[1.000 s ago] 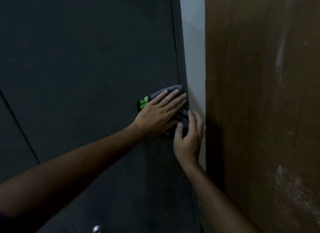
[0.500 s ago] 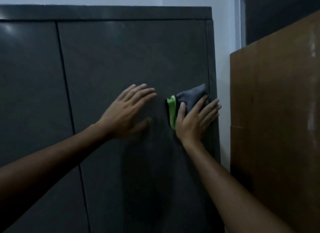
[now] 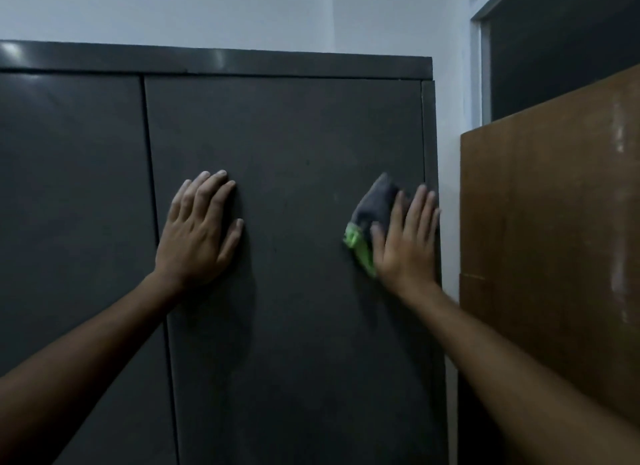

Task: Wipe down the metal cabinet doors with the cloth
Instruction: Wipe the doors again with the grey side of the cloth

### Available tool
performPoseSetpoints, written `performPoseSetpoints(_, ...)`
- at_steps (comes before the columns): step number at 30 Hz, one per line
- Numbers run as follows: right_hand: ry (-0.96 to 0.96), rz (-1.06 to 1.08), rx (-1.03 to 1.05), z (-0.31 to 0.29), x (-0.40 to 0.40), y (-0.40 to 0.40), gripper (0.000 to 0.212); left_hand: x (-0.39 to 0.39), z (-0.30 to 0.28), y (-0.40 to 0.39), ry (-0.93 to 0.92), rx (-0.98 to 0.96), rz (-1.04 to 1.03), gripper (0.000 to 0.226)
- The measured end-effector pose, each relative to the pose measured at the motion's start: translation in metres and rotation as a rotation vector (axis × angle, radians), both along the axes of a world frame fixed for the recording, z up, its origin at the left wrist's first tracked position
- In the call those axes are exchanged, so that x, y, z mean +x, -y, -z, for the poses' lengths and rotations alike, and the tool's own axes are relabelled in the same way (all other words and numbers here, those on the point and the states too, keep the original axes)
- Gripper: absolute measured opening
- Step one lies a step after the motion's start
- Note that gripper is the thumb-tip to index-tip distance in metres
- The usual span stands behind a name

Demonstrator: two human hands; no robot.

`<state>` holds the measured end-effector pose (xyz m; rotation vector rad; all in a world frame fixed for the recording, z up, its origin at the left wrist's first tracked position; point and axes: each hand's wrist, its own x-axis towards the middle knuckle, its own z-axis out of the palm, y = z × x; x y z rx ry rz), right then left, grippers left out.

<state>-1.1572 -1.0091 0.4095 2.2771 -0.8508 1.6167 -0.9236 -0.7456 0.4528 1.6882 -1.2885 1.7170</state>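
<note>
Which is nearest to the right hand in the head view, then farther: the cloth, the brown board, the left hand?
From the right hand:
1. cloth, under its palm, against the right door.
2. brown board, just to its right.
3. left hand, flat on the same door, near the seam.

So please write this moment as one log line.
step: wiping | right hand: presses cloth on right door | left hand: flat on same door

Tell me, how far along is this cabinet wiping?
No finished area can be told apart; the dim doors show no wipe marks. In hand: the right hand presses the grey-and-green cloth flat near the right door edge, the left hand braced flat beside it. The left door has no cloth on it.
</note>
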Motion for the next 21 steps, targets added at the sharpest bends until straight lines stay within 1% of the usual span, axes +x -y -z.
performPoseSetpoints(2, 0.179, 0.024, 0.100, -0.068, 0.009, -0.011, 0.076, 0.000, 0.000, 0.000, 0.002, -0.020, 0.029, 0.063)
performPoseSetpoints(3, 0.252, 0.010, 0.109, -0.100, 0.022, -0.023, 0.075, 0.000, 0.001, 0.000, 0.002, -0.042, 0.046, 0.061)
performPoseSetpoints(5, 0.299, -0.061, 0.050, -0.143, 0.055, -0.058, 0.071, 0.000, 0.002, 0.000, -0.017, -0.118, 0.091, 0.059)
performPoseSetpoints(6, 0.287, -0.109, -0.032, -0.148, 0.074, -0.077, 0.069, 0.000, 0.003, 0.000, -0.043, -0.163, 0.121, 0.058)
performPoseSetpoints(7, 0.252, -0.154, -0.149, -0.141, 0.092, -0.095, 0.067, 0.001, 0.002, -0.001, -0.082, -0.201, 0.158, 0.058)
performPoseSetpoints(8, 0.170, -0.206, -0.262, -0.122, 0.106, -0.109, 0.065, 0.000, 0.001, -0.002, -0.126, -0.227, 0.201, 0.057)
performPoseSetpoints(10, -0.047, -0.315, -0.472, -0.061, 0.108, -0.116, 0.065, -0.001, -0.003, -0.005, -0.181, -0.241, 0.264, 0.055)
performPoseSetpoints(12, -0.234, -0.349, -0.601, -0.004, 0.083, -0.087, 0.057, -0.004, -0.003, -0.006, -0.198, -0.233, 0.270, 0.054)
performPoseSetpoints(13, -0.281, -0.327, -0.613, 0.012, 0.064, -0.066, 0.058, -0.006, -0.003, -0.006, -0.205, -0.228, 0.269, 0.053)
performPoseSetpoints(14, -0.286, -0.286, -0.582, 0.016, 0.044, -0.043, 0.065, -0.006, -0.003, -0.006, -0.212, -0.224, 0.267, 0.053)
performPoseSetpoints(15, -0.253, -0.238, -0.498, 0.009, 0.025, -0.021, 0.069, -0.007, -0.003, -0.006, -0.217, -0.221, 0.262, 0.054)
performPoseSetpoints(16, -0.195, -0.179, -0.376, -0.008, 0.010, -0.004, 0.070, -0.008, -0.002, -0.005, -0.221, -0.220, 0.254, 0.054)
performPoseSetpoints(18, -0.001, -0.050, -0.115, -0.066, -0.005, 0.014, 0.065, -0.009, -0.002, -0.004, -0.228, -0.217, 0.241, 0.054)
performPoseSetpoints(20, 0.200, -0.039, 0.064, -0.138, 0.004, -0.002, 0.075, -0.010, -0.002, -0.003, -0.234, -0.216, 0.246, 0.055)
performPoseSetpoints(21, 0.253, -0.038, 0.099, -0.168, 0.017, -0.019, 0.083, -0.009, -0.002, -0.003, -0.236, -0.221, 0.254, 0.056)
